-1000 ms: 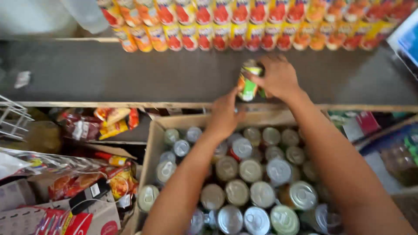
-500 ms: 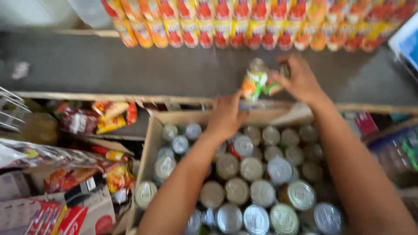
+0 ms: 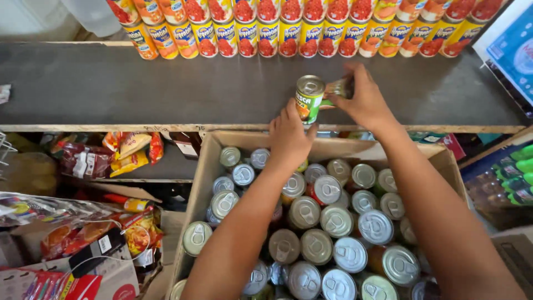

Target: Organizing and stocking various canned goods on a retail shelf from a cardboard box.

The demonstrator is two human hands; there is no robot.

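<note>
My left hand [image 3: 288, 136] grips a green and orange can [image 3: 309, 97] with a silver lid, upright at the front of the dark shelf [image 3: 139, 89]. I cannot tell whether it touches the shelf. Right beside it my right hand [image 3: 363, 100] closes over a second can [image 3: 336, 88], mostly hidden by the fingers. Both forearms reach up over an open cardboard box [image 3: 206, 166] packed with several silver-topped cans [image 3: 333, 222].
A row of several red and yellow cans [image 3: 277, 33] lines the shelf's back. Snack packets [image 3: 119, 153] lie on a lower shelf at left, more packets and a red box [image 3: 83, 278] at bottom left. Green bottles [image 3: 513, 172] stand at right.
Both hands have shifted slightly right along the shelf. The cluster they held together now shows as two separate cans, one in each hand, side by side.
</note>
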